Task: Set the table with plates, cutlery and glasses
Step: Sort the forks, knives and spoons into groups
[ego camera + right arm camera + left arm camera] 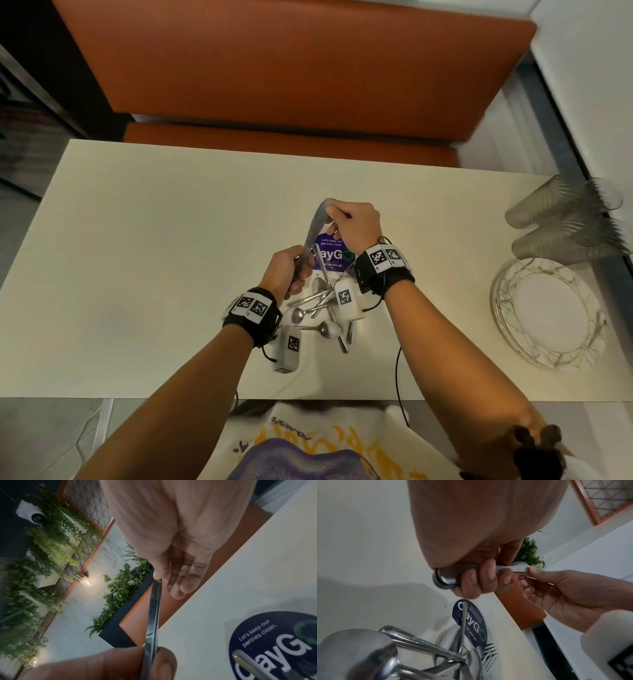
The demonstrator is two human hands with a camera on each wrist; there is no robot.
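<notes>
Over the middle of the cream table (154, 240), my left hand (297, 271) grips the handles of two steel table knives (312, 231) held together. The blades point up and away from me. My right hand (330, 210) pinches the blade tip between thumb and forefinger. The left wrist view has my left fingers (486, 577) curled round the handles, whose two ends (445, 580) stick out. In the right wrist view, the blades (153, 615) run from my right hand (158, 578) down to the left fingers (163, 665). Below the hands lies a loose pile of spoons and forks (318, 310).
A stack of marbled plates (548, 317) sits at the table's right edge, with nested clear glasses (565, 219) lying behind it. A round purple sticker (332, 255) is stuck on the table under the hands. An orange bench (291, 68) stands beyond the far edge.
</notes>
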